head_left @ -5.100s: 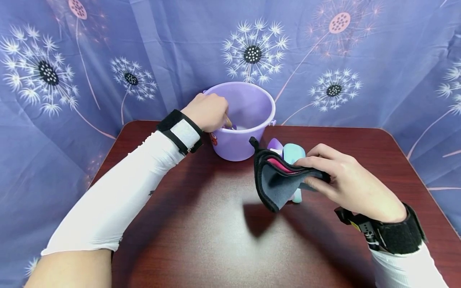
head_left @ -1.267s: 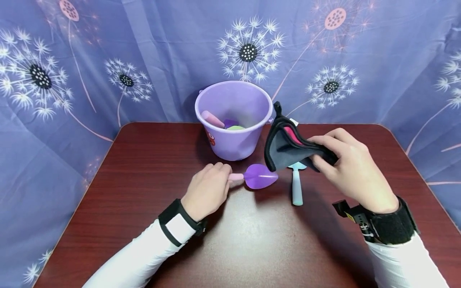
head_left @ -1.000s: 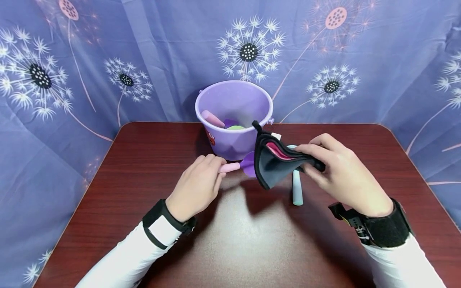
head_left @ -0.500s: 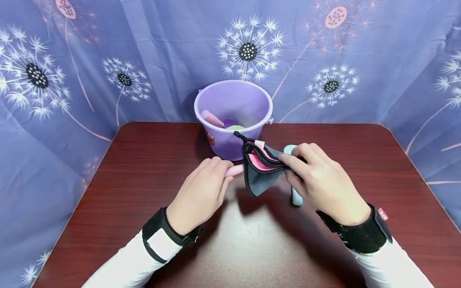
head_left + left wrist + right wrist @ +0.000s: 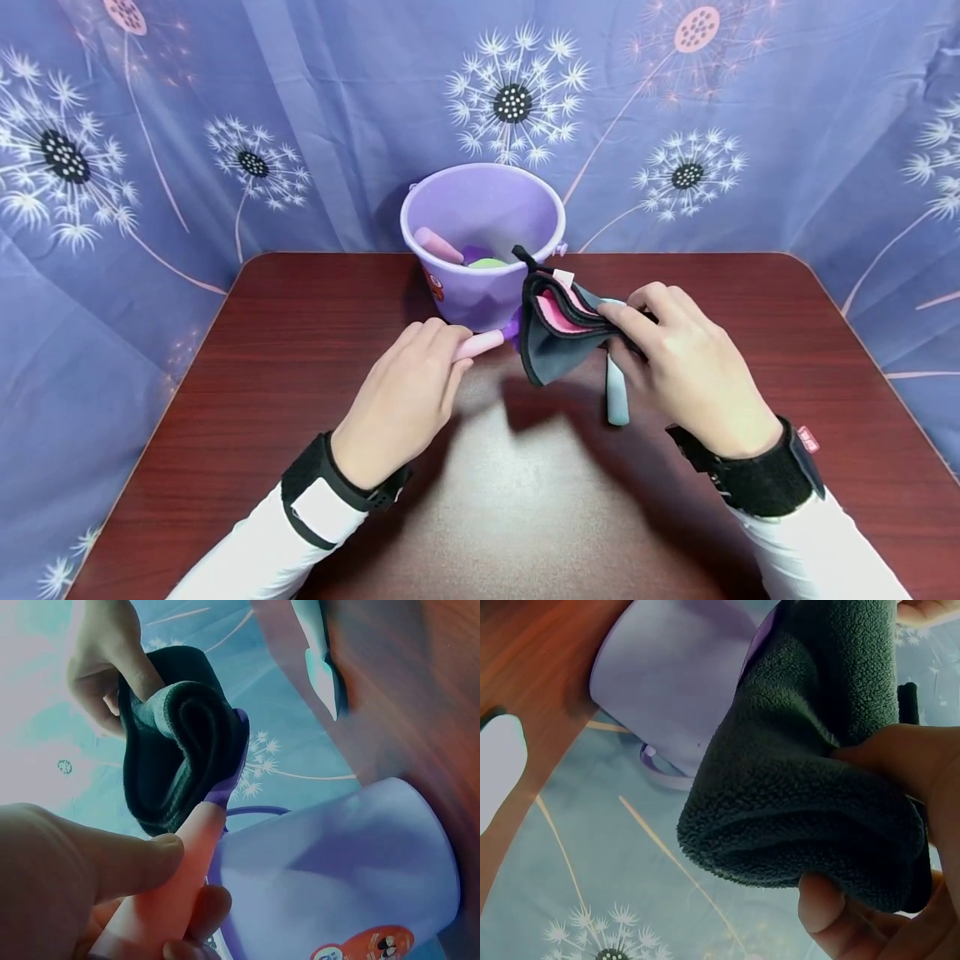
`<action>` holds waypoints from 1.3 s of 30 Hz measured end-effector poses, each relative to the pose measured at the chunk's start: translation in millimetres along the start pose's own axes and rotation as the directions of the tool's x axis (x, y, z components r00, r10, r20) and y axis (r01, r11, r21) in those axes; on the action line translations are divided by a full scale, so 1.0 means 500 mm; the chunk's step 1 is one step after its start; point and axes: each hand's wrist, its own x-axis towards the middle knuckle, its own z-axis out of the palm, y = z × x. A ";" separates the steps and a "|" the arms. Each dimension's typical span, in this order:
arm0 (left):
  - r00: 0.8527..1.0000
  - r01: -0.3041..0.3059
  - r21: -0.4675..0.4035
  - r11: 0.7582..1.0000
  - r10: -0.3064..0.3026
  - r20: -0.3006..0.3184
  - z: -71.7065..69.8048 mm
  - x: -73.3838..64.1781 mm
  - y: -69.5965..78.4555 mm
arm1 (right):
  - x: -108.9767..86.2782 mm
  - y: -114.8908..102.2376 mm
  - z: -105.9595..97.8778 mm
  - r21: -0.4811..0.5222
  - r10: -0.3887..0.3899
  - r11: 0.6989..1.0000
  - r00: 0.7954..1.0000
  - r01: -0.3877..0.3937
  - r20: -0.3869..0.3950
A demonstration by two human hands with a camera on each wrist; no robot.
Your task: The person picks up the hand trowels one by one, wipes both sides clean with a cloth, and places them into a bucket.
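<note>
My left hand grips the pink handle of a toy shovel, thumb along its top in the left wrist view. The shovel's purple blade lies against the folded cloth and is mostly hidden by it. My right hand pinches this dark grey cloth, which has black edging, a pink layer and a small white tag. In the right wrist view its fleecy side shows between thumb and fingers. Shovel and cloth are held in front of the purple bucket.
The lilac bucket stands at the back of the dark red table. Inside it are a pink handle and something green. A light blue toy shovel lies behind the cloth, partly covered. A dandelion-print curtain hangs behind.
Around five seconds ago my left hand was inside the bucket; since then it holds the purple shovel. My right hand has brought the cloth left over the blade; both lifted slightly since half a second ago.
</note>
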 end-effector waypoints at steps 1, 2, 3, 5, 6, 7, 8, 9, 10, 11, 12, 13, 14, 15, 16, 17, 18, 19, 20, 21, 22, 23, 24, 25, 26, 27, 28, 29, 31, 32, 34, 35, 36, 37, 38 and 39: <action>1.000 0.007 -0.006 1.000 -0.007 0.002 -0.002 0.000 -0.001 | 0.000 0.002 -0.001 0.006 0.003 1.000 1.000 -0.003 -0.010; 1.000 0.013 -0.007 1.000 -0.013 0.004 -0.003 0.000 -0.002 | 0.000 0.004 -0.002 0.008 0.005 1.000 1.000 -0.005 -0.018; 1.000 0.016 -0.008 1.000 -0.016 0.003 -0.004 0.000 -0.003 | 0.001 0.006 -0.004 0.011 0.010 1.000 1.000 -0.009 -0.026; 1.000 0.024 -0.018 1.000 -0.024 -0.005 -0.007 0.001 -0.005 | 0.002 0.010 -0.007 0.016 0.018 1.000 0.999 -0.017 -0.041; 1.000 0.027 -0.023 0.999 -0.027 -0.011 -0.007 0.001 -0.006 | 0.002 0.011 -0.008 0.013 0.024 1.000 0.999 -0.023 -0.045; 0.999 0.030 -0.029 0.999 -0.031 -0.016 -0.008 0.001 -0.007 | 0.002 0.013 -0.009 0.010 0.029 1.000 0.998 -0.028 -0.052; 0.999 0.034 -0.033 0.999 -0.035 -0.022 -0.009 0.002 -0.007 | 0.002 0.014 -0.010 0.007 0.034 0.999 0.998 -0.034 -0.057; 0.999 0.037 -0.038 0.999 -0.038 -0.028 -0.009 0.002 -0.008 | 0.002 0.015 -0.011 0.006 0.040 0.999 0.997 -0.040 -0.063; 0.999 0.038 -0.042 0.998 -0.040 -0.035 -0.010 0.003 -0.009 | 0.003 0.017 -0.012 0.004 0.043 0.999 0.997 -0.043 -0.067; 0.998 0.040 -0.045 0.998 -0.042 -0.042 -0.011 0.003 -0.010 | 0.003 0.018 -0.014 0.002 0.047 0.999 0.996 -0.047 -0.072; 0.998 0.039 -0.049 0.998 -0.041 -0.048 -0.011 0.004 -0.011 | 0.003 0.019 -0.014 0.000 0.052 0.999 0.996 -0.052 -0.076; 0.998 0.038 -0.056 0.998 -0.041 -0.056 -0.012 0.004 -0.012 | 0.003 0.020 -0.015 -0.001 0.056 0.998 0.995 -0.057 -0.081; 0.997 0.038 -0.061 0.997 -0.042 -0.064 -0.013 0.004 -0.013 | 0.003 0.022 -0.017 -0.003 0.061 0.998 0.995 -0.061 -0.085; 0.997 0.034 -0.063 0.997 -0.039 -0.072 -0.013 0.005 -0.014 | 0.002 0.023 -0.018 -0.005 0.065 0.998 0.994 -0.065 -0.089; 0.996 0.033 -0.067 0.997 -0.038 -0.080 -0.014 0.005 -0.014 | 0.002 0.024 -0.019 -0.008 0.069 0.998 0.993 -0.070 -0.094; 0.996 0.032 -0.073 0.997 -0.038 -0.085 -0.015 0.005 -0.015 | 0.002 0.025 -0.021 -0.010 0.073 0.997 0.993 -0.074 -0.097; 0.995 0.031 -0.079 0.996 -0.038 -0.089 -0.015 0.006 -0.015 | 0.002 0.026 -0.022 -0.013 0.075 0.997 0.992 -0.076 -0.099; 0.995 0.032 -0.079 0.996 -0.039 -0.091 -0.016 0.006 -0.015 | 0.001 0.027 -0.023 -0.017 0.076 0.997 0.992 -0.078 -0.102; 0.995 0.034 -0.079 0.996 -0.041 -0.090 -0.016 0.006 -0.015 | 0.001 0.027 -0.025 -0.020 0.076 0.997 0.992 -0.079 -0.103; 0.995 0.037 -0.079 0.996 -0.044 -0.089 -0.016 0.006 -0.014 | 0.002 0.028 -0.026 -0.025 0.073 0.997 0.992 -0.076 -0.104; 0.995 0.039 -0.083 0.996 -0.046 -0.085 -0.016 0.006 -0.014 | 0.002 0.028 -0.027 -0.029 0.068 0.997 0.992 -0.071 -0.103; 0.996 0.042 -0.088 0.995 -0.049 -0.079 -0.016 0.005 -0.014 | 0.002 0.027 -0.029 -0.034 0.062 0.997 0.993 -0.066 -0.102; 0.996 0.044 -0.088 0.995 -0.051 -0.074 -0.015 0.005 -0.014 | 0.002 0.027 -0.029 -0.040 0.056 0.997 0.993 -0.060 -0.099; 0.996 0.045 -0.089 0.995 -0.052 -0.068 -0.014 0.005 -0.014 | 0.002 0.026 -0.030 -0.045 0.050 0.997 0.994 -0.055 -0.097; 0.997 0.047 -0.093 0.995 -0.053 -0.061 -0.013 0.004 -0.014 | 0.003 0.025 -0.029 -0.051 0.044 0.998 0.995 -0.049 -0.094; 0.997 0.050 -0.090 0.995 -0.056 -0.056 -0.012 0.004 -0.014 | 0.003 0.023 -0.029 -0.057 0.036 0.997 0.995 -0.042 -0.090; 0.997 0.052 -0.090 0.995 -0.057 -0.050 -0.010 0.003 -0.013 | 0.003 0.021 -0.029 -0.063 0.029 0.997 0.996 -0.035 -0.087; 0.997 0.056 -0.083 0.995 -0.060 -0.046 -0.009 0.003 -0.012 | 0.003 0.020 -0.028 -0.066 0.023 0.997 0.996 -0.028 -0.083; 0.997 0.069 -0.079 0.994 -0.072 -0.034 -0.006 0.002 -0.010 | 0.004 0.016 -0.026 -0.071 0.007 0.997 0.997 -0.013 -0.076; 0.997 0.076 -0.077 0.994 -0.079 -0.028 -0.005 0.002 -0.008 | 0.004 0.014 -0.025 -0.071 -0.001 0.998 0.998 -0.004 -0.070; 0.996 0.087 -0.079 0.993 -0.089 -0.019 -0.003 0.001 -0.006 | 0.005 0.009 -0.022 -0.063 -0.019 0.998 0.998 0.015 -0.058; 0.996 0.090 -0.079 0.993 -0.091 -0.015 -0.002 0.001 -0.005 | 0.005 0.007 -0.021 -0.060 -0.027 0.998 0.998 0.024 -0.049; 0.995 0.093 -0.083 0.992 -0.095 -0.013 0.000 0.000 -0.005 | 0.006 0.004 -0.020 -0.055 -0.035 0.998 0.998 0.033 -0.043; 0.996 0.091 -0.081 0.993 -0.092 -0.013 0.001 0.000 -0.004 | 0.006 0.002 -0.018 -0.049 -0.043 0.998 0.998 0.042 -0.035; 0.996 0.086 -0.079 0.993 -0.087 -0.017 0.002 0.000 -0.003 | 0.006 0.000 -0.017 -0.046 -0.052 0.998 0.998 0.050 -0.027; 0.996 0.082 -0.076 0.994 -0.084 -0.020 0.004 0.000 -0.002 | 0.006 -0.002 -0.015 -0.043 -0.059 0.997 0.998 0.058 -0.021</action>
